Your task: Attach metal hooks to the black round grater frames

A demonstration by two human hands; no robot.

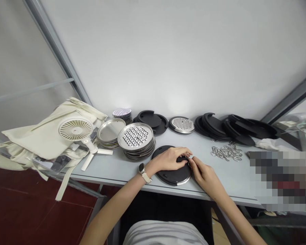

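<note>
In the head view, a round black plastic disc (172, 175) with a shiny metal rim lies near the table's front edge. Across its upper right part rests my left hand (171, 159), its fingers and thumb bent around a piece of the black edge. My right hand (202, 170) is at the disc's right side, thumb and forefinger pinched on a small metal ring (189, 164). The fingers partly hide where the ring meets the disc. Right of my hands is a heap of loose metal rings or clips (226, 152).
To the left rise a stack of round grater plates (136, 137) and a stack of plain metal discs (111, 131). Black round holders (214, 126) line the wall, with one grater (182, 125) among them. A white fan (76, 129) and cream bag (38, 136) occupy the left end.
</note>
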